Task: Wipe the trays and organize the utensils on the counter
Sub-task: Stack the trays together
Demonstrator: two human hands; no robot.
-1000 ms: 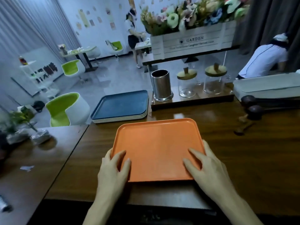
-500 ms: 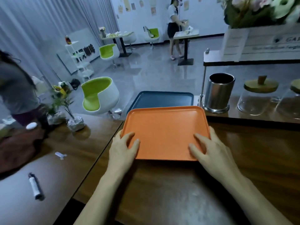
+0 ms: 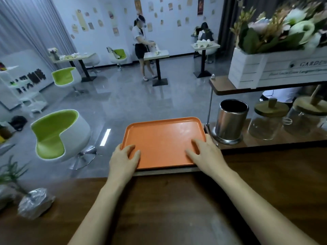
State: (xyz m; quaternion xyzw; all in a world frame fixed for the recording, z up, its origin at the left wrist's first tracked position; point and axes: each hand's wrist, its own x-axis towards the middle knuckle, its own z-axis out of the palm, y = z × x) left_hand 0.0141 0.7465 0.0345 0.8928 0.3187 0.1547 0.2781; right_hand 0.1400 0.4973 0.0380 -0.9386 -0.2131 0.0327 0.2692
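Both hands are down on the orange tray (image 3: 164,138), which sits at the far edge of the dark wooden bench (image 3: 177,206), stacked on top of what looks like another tray whose pale edge (image 3: 168,171) peeks out under its near rim. The left hand (image 3: 123,160) covers the near-left corner, its fingers (image 3: 126,150) loosely spread over the raised lip with the thumb lying on the flat. The right hand (image 3: 208,154) mirrors it at the near-right corner, fingers (image 3: 194,144) splayed flat and pressing, pinching nothing. The tray lies straight ahead of both wrists with its long axis running left to right, so neither hand is nearer; the right one is closer to the steel canister (image 3: 230,121) just beside the tray's right edge. The tray is smooth matte plastic, rounded at the corners, with a shallow rim and faint smears. The canister is brushed metal, open-topped and dark inside. Past it stand clear glass jars (image 3: 265,128) with wooden lids. No cloth or utensil in sight, so I'd guess squaring up the stack comes first.
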